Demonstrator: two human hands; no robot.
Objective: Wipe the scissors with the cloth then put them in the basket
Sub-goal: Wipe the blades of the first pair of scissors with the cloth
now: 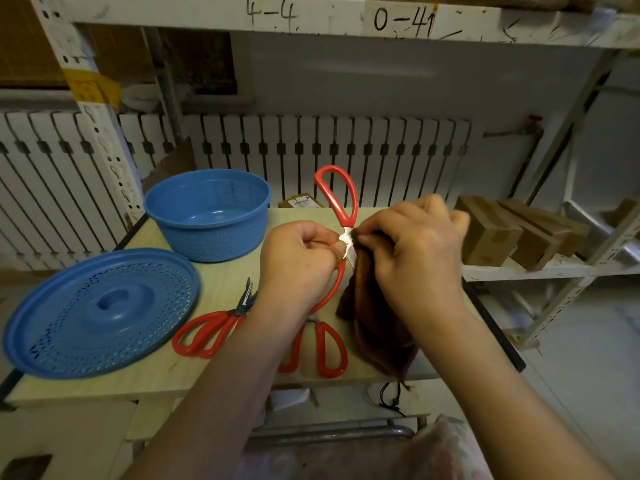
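Above the table I hold a pair of red-handled scissors spread wide open. My left hand grips them at the pivot and lower handle. My right hand pinches a brown cloth against the blade, which the cloth mostly hides. The cloth hangs down over the table's front edge. A second pair of red scissors lies shut on the table to the left. A third pair lies under my left forearm. The blue basket stands at the back left with nothing visible inside.
The basket's blue perforated lid lies at the front left of the wooden table. Cardboard boxes sit on a metal shelf to the right. A white radiator runs along the wall behind.
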